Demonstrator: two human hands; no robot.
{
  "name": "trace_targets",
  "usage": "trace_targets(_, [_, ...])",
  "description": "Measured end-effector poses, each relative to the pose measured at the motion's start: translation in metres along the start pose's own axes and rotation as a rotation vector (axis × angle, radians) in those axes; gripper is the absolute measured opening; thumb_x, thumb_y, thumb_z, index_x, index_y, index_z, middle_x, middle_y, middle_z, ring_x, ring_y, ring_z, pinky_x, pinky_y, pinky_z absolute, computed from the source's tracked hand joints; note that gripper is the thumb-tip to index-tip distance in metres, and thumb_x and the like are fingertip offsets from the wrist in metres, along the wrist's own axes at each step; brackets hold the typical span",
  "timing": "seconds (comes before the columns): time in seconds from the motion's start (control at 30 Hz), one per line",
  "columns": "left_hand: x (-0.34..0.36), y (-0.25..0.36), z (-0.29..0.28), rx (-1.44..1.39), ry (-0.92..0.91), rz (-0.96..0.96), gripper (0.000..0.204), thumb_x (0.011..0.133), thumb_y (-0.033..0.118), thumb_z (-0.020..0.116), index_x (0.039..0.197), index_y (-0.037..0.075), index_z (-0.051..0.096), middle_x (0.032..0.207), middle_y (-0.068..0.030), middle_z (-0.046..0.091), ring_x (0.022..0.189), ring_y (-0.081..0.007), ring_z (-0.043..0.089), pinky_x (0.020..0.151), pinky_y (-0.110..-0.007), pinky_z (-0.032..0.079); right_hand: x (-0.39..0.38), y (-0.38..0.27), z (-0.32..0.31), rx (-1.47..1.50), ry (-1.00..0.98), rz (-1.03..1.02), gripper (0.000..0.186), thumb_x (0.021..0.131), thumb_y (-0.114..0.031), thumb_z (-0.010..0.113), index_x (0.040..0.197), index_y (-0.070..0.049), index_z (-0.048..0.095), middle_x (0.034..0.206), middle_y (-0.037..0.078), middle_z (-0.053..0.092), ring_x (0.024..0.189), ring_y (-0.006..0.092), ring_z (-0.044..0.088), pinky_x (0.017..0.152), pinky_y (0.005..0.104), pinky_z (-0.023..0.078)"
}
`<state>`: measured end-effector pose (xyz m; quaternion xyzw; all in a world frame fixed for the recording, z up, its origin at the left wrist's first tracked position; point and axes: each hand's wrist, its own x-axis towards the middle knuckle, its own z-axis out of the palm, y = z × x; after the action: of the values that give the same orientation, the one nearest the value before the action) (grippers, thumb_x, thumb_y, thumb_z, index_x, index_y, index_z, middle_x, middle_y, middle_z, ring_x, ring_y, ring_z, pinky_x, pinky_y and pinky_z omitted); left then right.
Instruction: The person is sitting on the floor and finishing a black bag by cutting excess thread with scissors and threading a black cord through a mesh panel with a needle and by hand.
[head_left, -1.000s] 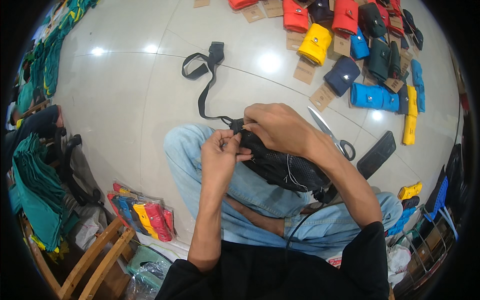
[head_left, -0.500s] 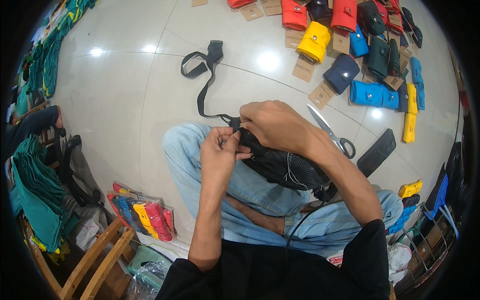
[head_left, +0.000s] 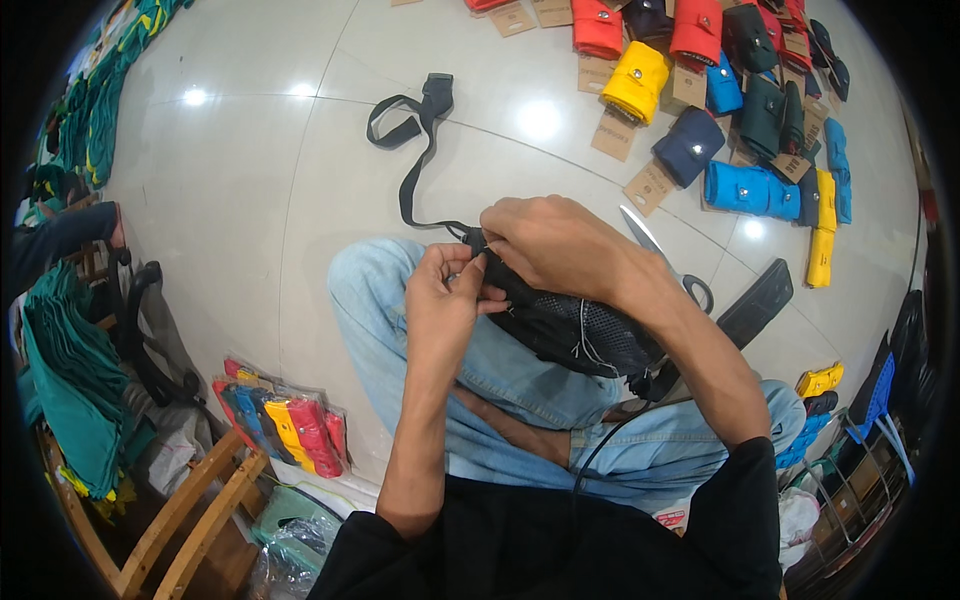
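A black waist bag (head_left: pixel 545 335) with a mesh panel lies across my lap, loose white threads hanging over it. My left hand (head_left: pixel 447 285) pinches the bag's far left end between thumb and fingers. Right beside it, my right hand (head_left: pixel 545 235) is closed on the same end from above, its fingertips mostly hidden. From that end a black strap (head_left: pixel 409 196) runs out over the floor to a plastic buckle (head_left: pixel 437 92). Scissors (head_left: pixel 644 232) lie just beyond my right forearm, blades pointing away. A black phone (head_left: pixel 757 302) rests to their right.
Rolled pouches in red, yellow (head_left: pixel 636 82), blue (head_left: pixel 752 188) and dark green, with cardboard tags, spread over the far right floor. Plastic-wrapped coloured pouches (head_left: pixel 300 430) stand left of me. A wooden frame (head_left: pixel 195 520) and green cloth stacks (head_left: pixel 70 370) line the left side.
Both hands stay at the same end of the bag, with only slight finger movement. The whole view has shifted a little.
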<state>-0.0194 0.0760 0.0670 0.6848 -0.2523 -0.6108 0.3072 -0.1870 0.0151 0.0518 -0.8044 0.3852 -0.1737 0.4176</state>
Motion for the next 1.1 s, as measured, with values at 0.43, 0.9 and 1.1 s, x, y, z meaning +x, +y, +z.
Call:
trace_targets(0.43, [0.001,-0.005,-0.003,-0.004,-0.025,0.044,0.019,0.099,0.005,0.060,0.113,-0.006,0.056,0.096,-0.0110,0.063,0.071,-0.0156,0.068,0.062,-0.028,0.062,0.005,-0.005,-0.001,-0.030,-0.046,0.038,0.010,0.090,-0.009,0.061,0.093,0.000,0.057,0.085,0.022,0.063,0.081,0.0434,0.063,0.069,0.0487,0.050])
trace_targets(0.9, [0.004,-0.010,0.000,-0.114,-0.020,0.107,0.019,0.094,-0.004,0.061,0.112,-0.006,0.053,0.092,-0.0092,0.059,0.066,-0.0130,0.067,0.054,-0.025,0.061,0.017,-0.006,-0.015,0.024,-0.210,0.174,0.018,0.094,-0.012,0.055,0.091,0.006,0.056,0.078,0.028,0.060,0.078,0.0485,0.058,0.071,0.0506,0.046])
trace_targets(1.1, [0.003,-0.009,-0.001,-0.096,-0.023,0.107,0.020,0.095,-0.004,0.060,0.112,-0.008,0.054,0.090,-0.0092,0.059,0.067,-0.0125,0.067,0.055,-0.025,0.061,0.022,-0.005,-0.016,0.049,-0.252,0.204,0.018,0.093,-0.012,0.056,0.089,0.005,0.056,0.076,0.026,0.059,0.075,0.0457,0.058,0.069,0.0481,0.045])
